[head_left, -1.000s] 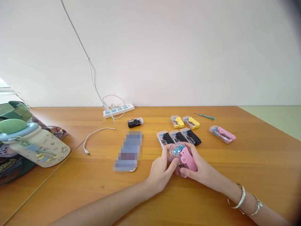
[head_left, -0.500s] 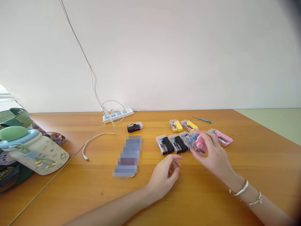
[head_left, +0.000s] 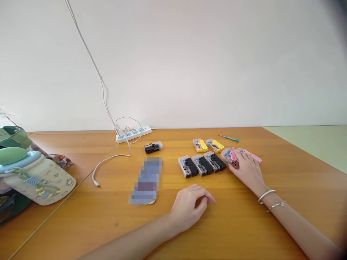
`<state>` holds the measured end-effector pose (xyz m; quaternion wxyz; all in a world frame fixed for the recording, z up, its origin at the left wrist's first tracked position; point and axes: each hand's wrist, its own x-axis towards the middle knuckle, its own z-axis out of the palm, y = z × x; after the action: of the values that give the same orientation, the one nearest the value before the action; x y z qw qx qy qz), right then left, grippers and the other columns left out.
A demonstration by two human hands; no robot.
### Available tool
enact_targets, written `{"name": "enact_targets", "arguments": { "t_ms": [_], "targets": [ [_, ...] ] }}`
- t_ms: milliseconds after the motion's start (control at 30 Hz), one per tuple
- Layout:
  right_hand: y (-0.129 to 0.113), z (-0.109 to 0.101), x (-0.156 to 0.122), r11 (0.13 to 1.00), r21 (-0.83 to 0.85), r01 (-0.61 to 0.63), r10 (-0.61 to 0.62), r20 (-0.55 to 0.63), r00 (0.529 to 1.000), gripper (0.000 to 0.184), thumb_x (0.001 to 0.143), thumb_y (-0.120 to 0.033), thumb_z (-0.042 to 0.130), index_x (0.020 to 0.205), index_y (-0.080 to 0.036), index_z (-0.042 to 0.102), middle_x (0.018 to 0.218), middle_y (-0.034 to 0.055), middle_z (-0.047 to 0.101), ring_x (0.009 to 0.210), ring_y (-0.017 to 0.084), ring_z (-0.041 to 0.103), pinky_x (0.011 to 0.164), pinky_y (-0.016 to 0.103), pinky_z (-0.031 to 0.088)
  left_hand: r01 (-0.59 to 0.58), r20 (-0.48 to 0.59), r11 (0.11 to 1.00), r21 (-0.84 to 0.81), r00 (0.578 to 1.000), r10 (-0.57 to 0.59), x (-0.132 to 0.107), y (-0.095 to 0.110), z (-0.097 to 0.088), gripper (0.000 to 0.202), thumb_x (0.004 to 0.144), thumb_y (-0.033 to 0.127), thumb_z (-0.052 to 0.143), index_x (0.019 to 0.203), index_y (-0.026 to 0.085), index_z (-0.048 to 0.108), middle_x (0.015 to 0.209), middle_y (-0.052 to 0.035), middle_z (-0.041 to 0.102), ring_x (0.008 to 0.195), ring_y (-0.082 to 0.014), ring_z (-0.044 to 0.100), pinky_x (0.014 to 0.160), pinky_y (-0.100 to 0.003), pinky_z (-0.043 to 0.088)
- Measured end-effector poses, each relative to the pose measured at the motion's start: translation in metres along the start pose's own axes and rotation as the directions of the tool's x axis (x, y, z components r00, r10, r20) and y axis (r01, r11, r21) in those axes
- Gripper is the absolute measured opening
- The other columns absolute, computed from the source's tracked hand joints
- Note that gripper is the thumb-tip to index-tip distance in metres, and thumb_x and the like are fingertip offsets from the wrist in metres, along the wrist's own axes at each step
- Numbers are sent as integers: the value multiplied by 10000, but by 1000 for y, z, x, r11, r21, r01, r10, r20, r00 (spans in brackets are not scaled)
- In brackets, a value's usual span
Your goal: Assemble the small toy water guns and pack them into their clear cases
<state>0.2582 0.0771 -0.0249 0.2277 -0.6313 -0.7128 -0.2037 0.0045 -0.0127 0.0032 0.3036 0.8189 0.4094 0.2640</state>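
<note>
My right hand (head_left: 245,169) rests on the wooden table (head_left: 244,224), fingers closed on a pink and clear small device (head_left: 232,156) that lies at the right end of a row of three black ones (head_left: 202,164). A second pink device (head_left: 252,156) lies just behind my fingers. Two yellow devices (head_left: 208,144) sit farther back. My left hand (head_left: 191,207) lies loosely curled on the table in front of the black row, holding nothing.
A lone black device (head_left: 153,146), a white power strip (head_left: 133,133) with a loose white cable (head_left: 108,162), and a small teal screwdriver (head_left: 229,138) lie near the wall. A blurred flat object (head_left: 147,180) sits left of centre. A cream bottle (head_left: 38,177) lies at the far left.
Both hands held the pink device near me; my left hand let go and stayed, while my right hand carried the device back and right and set it down beside the black row.
</note>
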Motion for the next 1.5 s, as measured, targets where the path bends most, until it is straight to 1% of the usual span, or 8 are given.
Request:
{"name": "enact_targets", "arguments": {
  "t_ms": [267, 467, 733, 867, 1000, 1133, 1300, 1500],
  "targets": [
    [-4, 6, -4, 995, 9, 98, -98, 38, 994, 466, 841, -265, 345, 1286, -192, 466, 1270, 115, 546, 1220, 326, 393, 999, 552, 264, -99, 8, 993, 59, 995, 98, -1, -1, 2, 302, 819, 64, 399, 866, 225, 651, 839, 18, 694, 784, -150, 591, 758, -246, 425],
    [-14, 2, -5, 964, 148, 222, -244, 149, 958, 553, 776, -145, 342, 1300, -272, 464, 1324, 47, 520, 1258, 283, 383, 1051, 595, 181, -138, 26, 984, 116, 990, 136, -2, -2, 2, 268, 810, 72, 421, 830, 228, 638, 796, 22, 674, 732, -143, 571, 707, -227, 410],
    [-9, -17, 2, 946, 273, 174, -228, 178, 957, 366, 719, -112, 335, 940, -249, 593, 1164, 27, 638, 1195, 246, 481, 1063, 597, 129, -124, 22, 983, 133, 992, 122, -1, -3, 3, 242, 763, 60, 437, 725, 217, 617, 683, 29, 649, 679, -136, 552, 672, -219, 392],
    [-11, -23, 4, 921, 370, 124, -217, 222, 950, 336, 860, -234, 307, 1046, -264, 585, 1188, 41, 625, 1235, 253, 440, 1063, 600, 118, -113, 15, 986, 119, 994, 112, -1, -3, 3, 233, 775, 79, 441, 749, 225, 621, 714, 38, 671, 690, -132, 566, 697, -223, 395],
    [-13, -22, 1, 886, 451, 105, -302, 391, 870, 437, 900, -473, 347, 1276, -287, 469, 1374, 60, 476, 1342, 294, 277, 1063, 620, 110, -123, 27, 988, 92, 992, 121, -2, -1, 3, 193, 766, 117, 493, 788, 232, 646, 743, 46, 699, 721, -135, 591, 732, -235, 400],
    [-10, -22, -2, 895, 428, 127, -346, 485, 803, 593, 851, -581, 403, 1357, -273, 394, 1464, 73, 345, 1380, 342, 146, 1056, 654, 40, -144, 42, 985, 90, 989, 140, -2, -2, 6, 182, 761, 156, 542, 804, 257, 688, 747, 43, 715, 751, -145, 612, 760, -251, 403],
    [-9, -27, -5, 903, 392, 177, -378, 525, 763, 870, 641, -542, 665, 1392, -260, 327, 1483, 102, 295, 1375, 386, 112, 1058, 619, 160, -183, 47, 980, 75, 983, 179, -2, -6, 10, 167, 723, 172, 590, 827, 261, 687, 773, 55, 722, 725, -130, 597, 731, -217, 426],
    [-17, -35, -7, 895, 386, 224, -401, 474, 784, 734, 550, -477, 708, 1204, -252, 464, 1294, 102, 497, 1304, 377, 292, 1027, 579, 263, -213, 27, 974, 75, 977, 211, -4, -7, 10, 155, 719, 165, 569, 840, 241, 629, 764, 72, 716, 724, -122, 573, 662, -184, 428]
  ]
}}
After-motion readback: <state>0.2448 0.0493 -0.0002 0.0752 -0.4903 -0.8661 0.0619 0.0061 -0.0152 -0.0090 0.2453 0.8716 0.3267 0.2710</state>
